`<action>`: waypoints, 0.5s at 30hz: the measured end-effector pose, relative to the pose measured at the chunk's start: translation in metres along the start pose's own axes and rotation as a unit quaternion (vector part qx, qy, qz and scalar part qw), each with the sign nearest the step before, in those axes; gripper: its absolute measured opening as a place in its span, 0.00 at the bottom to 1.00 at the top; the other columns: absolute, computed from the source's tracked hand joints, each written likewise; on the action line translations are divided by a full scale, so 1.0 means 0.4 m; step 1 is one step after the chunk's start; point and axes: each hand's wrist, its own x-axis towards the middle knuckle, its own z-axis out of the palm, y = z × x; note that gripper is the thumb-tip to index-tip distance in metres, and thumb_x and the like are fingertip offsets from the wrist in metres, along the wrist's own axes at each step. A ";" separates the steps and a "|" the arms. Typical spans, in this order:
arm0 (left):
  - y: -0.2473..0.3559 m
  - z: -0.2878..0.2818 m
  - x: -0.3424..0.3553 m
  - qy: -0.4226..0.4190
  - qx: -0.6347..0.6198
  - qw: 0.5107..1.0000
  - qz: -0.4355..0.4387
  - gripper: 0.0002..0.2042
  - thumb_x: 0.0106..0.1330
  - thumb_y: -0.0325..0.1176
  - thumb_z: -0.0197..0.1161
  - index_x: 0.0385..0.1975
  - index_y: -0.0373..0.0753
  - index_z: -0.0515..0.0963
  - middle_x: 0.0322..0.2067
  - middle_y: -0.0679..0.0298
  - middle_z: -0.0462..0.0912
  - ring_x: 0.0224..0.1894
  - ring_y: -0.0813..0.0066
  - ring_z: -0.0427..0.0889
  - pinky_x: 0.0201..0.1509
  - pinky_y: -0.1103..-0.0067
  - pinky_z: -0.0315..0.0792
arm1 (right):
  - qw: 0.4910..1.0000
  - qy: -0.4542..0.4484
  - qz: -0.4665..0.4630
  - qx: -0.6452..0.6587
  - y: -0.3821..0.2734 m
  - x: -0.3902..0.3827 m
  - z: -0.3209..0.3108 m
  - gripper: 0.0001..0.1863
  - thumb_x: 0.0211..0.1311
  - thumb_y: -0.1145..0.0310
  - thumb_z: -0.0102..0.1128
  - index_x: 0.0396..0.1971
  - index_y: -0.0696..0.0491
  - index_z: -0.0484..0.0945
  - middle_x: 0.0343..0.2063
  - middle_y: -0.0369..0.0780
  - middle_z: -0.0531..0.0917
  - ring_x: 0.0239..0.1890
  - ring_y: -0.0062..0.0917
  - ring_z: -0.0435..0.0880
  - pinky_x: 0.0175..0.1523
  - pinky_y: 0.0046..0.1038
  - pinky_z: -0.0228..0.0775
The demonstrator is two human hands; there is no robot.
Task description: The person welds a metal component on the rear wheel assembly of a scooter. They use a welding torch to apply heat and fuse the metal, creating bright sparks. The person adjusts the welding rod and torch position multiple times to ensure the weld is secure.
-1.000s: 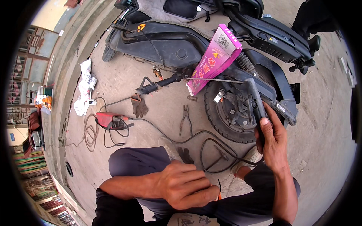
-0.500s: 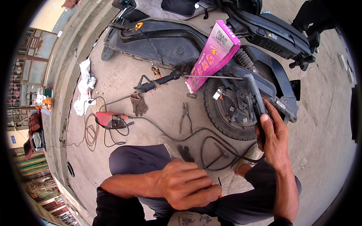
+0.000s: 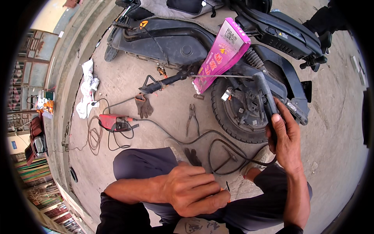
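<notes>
My right hand [image 3: 287,138] is closed round the black handle of a welding electrode holder [image 3: 265,93]. From its head a thin welding rod [image 3: 226,77] points left, across the lower part of a pink box [image 3: 223,52]. The box leans against a black electric scooter [image 3: 165,41] lying on its side. Beyond the holder, the scooter's rear wheel [image 3: 230,124] shows its exposed hub. My left hand [image 3: 194,191] is held low over my lap, fingers curled in. A bit of orange and a thin black tip show past its fingers; what it holds is mostly hidden.
A red welding machine [image 3: 113,122] with cables lies on the concrete at the left. Pliers [image 3: 192,120], a hammer [image 3: 226,160], dark gloves [image 3: 144,106] and the looped cable [image 3: 210,154] lie before my feet. Another person's dark-clothed leg [image 3: 321,21] is at top right.
The electrode holder and its rod have shifted only slightly, with the rod a little higher in view. The left hand has barely moved and stays closed.
</notes>
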 end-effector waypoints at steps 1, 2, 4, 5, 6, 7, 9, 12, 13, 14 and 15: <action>0.001 0.000 0.000 0.000 0.000 1.000 -0.001 0.05 0.57 0.23 0.65 0.33 0.35 0.81 0.19 0.64 0.79 0.16 0.78 0.73 0.18 0.83 0.62 | 1.000 -0.001 0.001 0.000 -0.001 0.000 0.002 0.29 0.79 0.51 0.52 0.72 0.49 0.67 0.22 0.31 0.73 0.15 0.11 0.64 0.19 0.16 0.55; 0.000 -0.001 0.002 0.003 0.000 1.000 0.000 0.05 0.57 0.23 0.65 0.33 0.35 0.81 0.19 0.64 0.79 0.16 0.78 0.73 0.18 0.83 0.61 | 1.000 -0.001 0.003 -0.004 -0.004 0.000 0.003 0.29 0.79 0.51 0.52 0.72 0.49 0.67 0.21 0.31 0.73 0.15 0.11 0.64 0.19 0.16 0.54; 0.000 -0.002 0.006 0.006 -0.002 1.000 0.000 0.05 0.58 0.23 0.64 0.33 0.35 0.81 0.19 0.64 0.79 0.15 0.78 0.73 0.18 0.84 0.61 | 1.000 -0.002 0.007 -0.009 -0.008 0.000 0.002 0.29 0.79 0.51 0.52 0.71 0.50 0.68 0.21 0.31 0.73 0.15 0.11 0.64 0.18 0.16 0.54; 0.000 -0.004 0.007 0.007 -0.004 1.000 -0.001 0.05 0.58 0.23 0.64 0.34 0.35 0.81 0.19 0.64 0.79 0.16 0.78 0.73 0.18 0.84 0.61 | 1.000 0.001 0.001 -0.009 -0.008 0.002 0.002 0.29 0.79 0.51 0.52 0.71 0.50 0.68 0.21 0.31 0.73 0.14 0.11 0.64 0.18 0.16 0.54; 0.000 -0.006 0.009 0.008 -0.005 1.000 -0.002 0.05 0.58 0.23 0.64 0.34 0.36 0.81 0.19 0.64 0.79 0.16 0.78 0.73 0.18 0.84 0.61 | 1.000 0.004 -0.004 -0.009 -0.009 0.002 0.003 0.29 0.79 0.52 0.52 0.71 0.50 0.68 0.21 0.32 0.73 0.14 0.11 0.63 0.18 0.16 0.54; 0.000 -0.009 0.011 0.008 -0.006 1.000 -0.003 0.05 0.58 0.23 0.64 0.34 0.36 0.81 0.19 0.64 0.79 0.16 0.78 0.73 0.18 0.84 0.61 | 1.000 0.003 -0.004 -0.009 -0.013 0.001 0.003 0.29 0.79 0.52 0.52 0.71 0.50 0.68 0.21 0.32 0.73 0.14 0.11 0.63 0.18 0.16 0.54; -0.001 -0.016 0.017 0.004 -0.013 1.000 -0.006 0.06 0.58 0.23 0.63 0.34 0.36 0.82 0.19 0.64 0.79 0.17 0.77 0.75 0.19 0.84 0.62 | 1.000 0.003 0.005 0.009 -0.022 -0.001 0.003 0.26 0.79 0.55 0.53 0.70 0.52 0.70 0.22 0.29 0.73 0.17 0.09 0.63 0.21 0.17 0.54; 0.000 -0.020 0.021 0.015 -0.016 1.000 -0.009 0.06 0.58 0.23 0.63 0.35 0.36 0.82 0.19 0.63 0.80 0.18 0.76 0.77 0.19 0.84 0.63 | 1.000 0.006 -0.011 -0.012 -0.008 0.005 0.004 0.28 0.79 0.53 0.52 0.72 0.50 0.67 0.21 0.32 0.73 0.13 0.10 0.62 0.18 0.16 0.53; 0.001 -0.021 0.023 0.015 -0.017 1.000 -0.010 0.06 0.58 0.23 0.63 0.35 0.36 0.82 0.19 0.63 0.80 0.18 0.76 0.77 0.19 0.84 0.63 | 1.000 0.007 -0.009 -0.013 -0.008 0.005 0.002 0.28 0.79 0.53 0.52 0.72 0.50 0.67 0.21 0.32 0.73 0.13 0.10 0.62 0.18 0.16 0.53; 0.001 -0.021 0.024 0.018 -0.020 1.000 -0.009 0.06 0.58 0.23 0.63 0.35 0.36 0.83 0.19 0.63 0.80 0.18 0.75 0.78 0.19 0.84 0.64 | 1.000 0.004 -0.013 -0.010 -0.007 0.007 0.000 0.28 0.79 0.53 0.52 0.71 0.50 0.68 0.21 0.32 0.73 0.14 0.10 0.62 0.18 0.16 0.53; 0.002 -0.020 0.025 0.020 -0.023 1.000 -0.009 0.07 0.58 0.23 0.63 0.35 0.37 0.83 0.19 0.62 0.80 0.18 0.75 0.78 0.19 0.84 0.65 | 1.000 0.001 -0.017 -0.007 -0.007 0.007 -0.001 0.28 0.79 0.53 0.52 0.71 0.51 0.68 0.21 0.31 0.73 0.14 0.10 0.63 0.18 0.16 0.53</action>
